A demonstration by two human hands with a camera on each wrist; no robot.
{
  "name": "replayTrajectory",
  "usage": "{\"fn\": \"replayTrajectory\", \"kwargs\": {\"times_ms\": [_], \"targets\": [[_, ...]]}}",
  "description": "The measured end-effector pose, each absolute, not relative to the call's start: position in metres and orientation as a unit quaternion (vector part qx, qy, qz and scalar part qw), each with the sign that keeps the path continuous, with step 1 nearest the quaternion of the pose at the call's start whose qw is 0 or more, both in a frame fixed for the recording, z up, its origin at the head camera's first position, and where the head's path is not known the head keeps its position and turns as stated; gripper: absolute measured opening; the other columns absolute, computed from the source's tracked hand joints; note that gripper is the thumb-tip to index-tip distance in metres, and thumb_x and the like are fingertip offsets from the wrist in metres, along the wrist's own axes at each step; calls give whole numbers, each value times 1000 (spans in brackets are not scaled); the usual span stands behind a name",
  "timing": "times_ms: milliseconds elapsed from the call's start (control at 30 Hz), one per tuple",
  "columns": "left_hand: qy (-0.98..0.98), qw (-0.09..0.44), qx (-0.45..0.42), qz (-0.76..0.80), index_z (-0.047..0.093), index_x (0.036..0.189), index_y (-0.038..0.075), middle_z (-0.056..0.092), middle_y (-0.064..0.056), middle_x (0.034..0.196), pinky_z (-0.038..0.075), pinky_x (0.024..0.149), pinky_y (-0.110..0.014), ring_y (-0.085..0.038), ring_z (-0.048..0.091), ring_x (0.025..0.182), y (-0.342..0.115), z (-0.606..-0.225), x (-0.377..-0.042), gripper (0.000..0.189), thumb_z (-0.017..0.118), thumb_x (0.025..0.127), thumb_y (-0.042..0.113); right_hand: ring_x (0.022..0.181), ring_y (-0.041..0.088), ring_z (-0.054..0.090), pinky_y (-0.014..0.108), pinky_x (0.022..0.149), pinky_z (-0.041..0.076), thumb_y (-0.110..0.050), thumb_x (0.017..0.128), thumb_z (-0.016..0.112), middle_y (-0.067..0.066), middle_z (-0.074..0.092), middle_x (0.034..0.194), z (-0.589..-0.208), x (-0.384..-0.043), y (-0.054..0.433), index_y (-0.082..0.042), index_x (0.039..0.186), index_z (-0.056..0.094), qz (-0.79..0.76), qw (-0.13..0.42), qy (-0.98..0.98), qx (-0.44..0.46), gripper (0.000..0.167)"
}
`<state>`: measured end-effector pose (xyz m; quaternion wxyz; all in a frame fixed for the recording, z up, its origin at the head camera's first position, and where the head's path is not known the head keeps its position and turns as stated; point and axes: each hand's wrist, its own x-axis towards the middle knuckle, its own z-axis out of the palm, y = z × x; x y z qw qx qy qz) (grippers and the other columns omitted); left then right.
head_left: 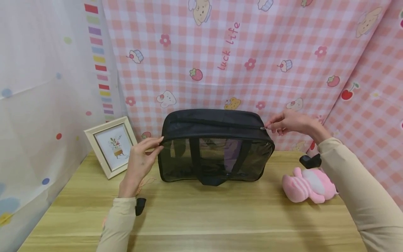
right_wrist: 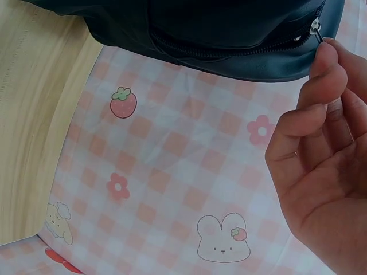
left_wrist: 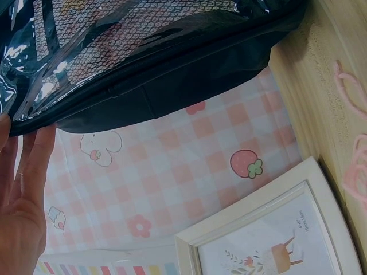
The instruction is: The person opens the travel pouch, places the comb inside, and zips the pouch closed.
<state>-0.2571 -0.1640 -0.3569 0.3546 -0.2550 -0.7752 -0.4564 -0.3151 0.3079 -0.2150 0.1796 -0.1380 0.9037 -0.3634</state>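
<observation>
A black bag (head_left: 217,161) with see-through smoky sides, dark trim and two straps stands upright on the table. My left hand (head_left: 143,159) pinches its upper left edge, with the thumb in front and the fingers behind, as the left wrist view (left_wrist: 26,189) shows. At the top right end, my right hand (head_left: 289,122) pinches the small zipper pull (right_wrist: 319,35) between thumb and curled index finger. The metal slider (head_left: 262,128) sits near the right end of the top zipper. Mesh (left_wrist: 166,28) shows through the clear side, and something purple (head_left: 232,154) appears inside.
A cream picture frame (head_left: 110,147) leans at the left beside the bag. On the right lies a pink plush toy (head_left: 310,185), under my right forearm. Pink cord (left_wrist: 355,166) lies on the wooden table (head_left: 236,217). A checked cloth (head_left: 220,52) hangs behind.
</observation>
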Motion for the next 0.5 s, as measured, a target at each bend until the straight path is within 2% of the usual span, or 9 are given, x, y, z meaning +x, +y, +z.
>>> {"fn": "replayTrajectory", "kwargs": {"times_ms": [333, 500], "targets": [[-771, 360, -261, -456, 71, 113, 8, 69, -5, 100, 57, 65, -23, -20, 66, 84, -164, -359, -260, 33, 72, 81, -3, 67, 18, 52, 29, 61, 50, -13, 96, 58, 11, 62, 83, -228, -316, 323, 6, 112, 65, -384, 167, 899, -125, 25], [-772, 359, -257, -458, 71, 113, 9, 69, -4, 100, 57, 65, -24, -20, 66, 83, -163, -360, -259, 34, 72, 81, -3, 67, 18, 52, 29, 61, 51, -15, 96, 59, 12, 62, 83, -230, -315, 325, 5, 113, 65, -383, 161, 901, -128, 27]]}}
